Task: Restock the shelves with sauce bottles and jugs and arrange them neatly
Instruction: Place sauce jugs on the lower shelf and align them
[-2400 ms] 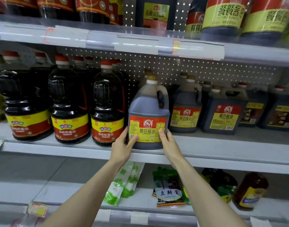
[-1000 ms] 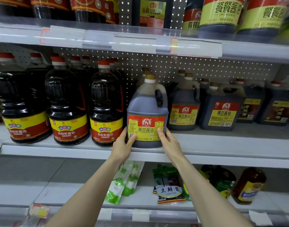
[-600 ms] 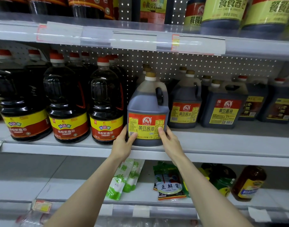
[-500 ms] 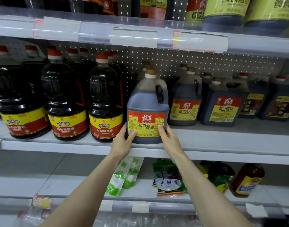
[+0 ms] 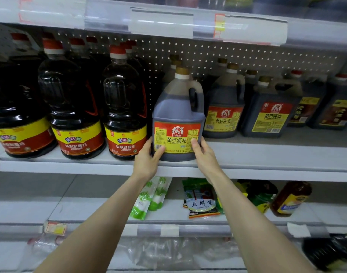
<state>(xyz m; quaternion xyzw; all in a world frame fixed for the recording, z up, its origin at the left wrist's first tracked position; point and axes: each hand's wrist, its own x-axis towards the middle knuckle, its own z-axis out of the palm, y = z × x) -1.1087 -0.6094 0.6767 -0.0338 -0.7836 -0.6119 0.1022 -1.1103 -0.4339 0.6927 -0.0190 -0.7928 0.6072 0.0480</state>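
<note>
Brown soy-sauce jug (image 5: pixel 178 115) stands at the front edge of the middle shelf (image 5: pixel 267 154), unmoved since before; left grip (image 5: pixel 147 162) and right grip (image 5: pixel 205 156) still clasp its lower sides, thumbs on its label.

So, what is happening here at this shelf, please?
A person is stocking a shop shelf. The left hand and the right hand grip the lower sides of a soy sauce jug, thumbs on its label. The jug stands upright at the front of the middle shelf, between round red-capped bottles on its left and similar jugs set further back on its right.
</note>
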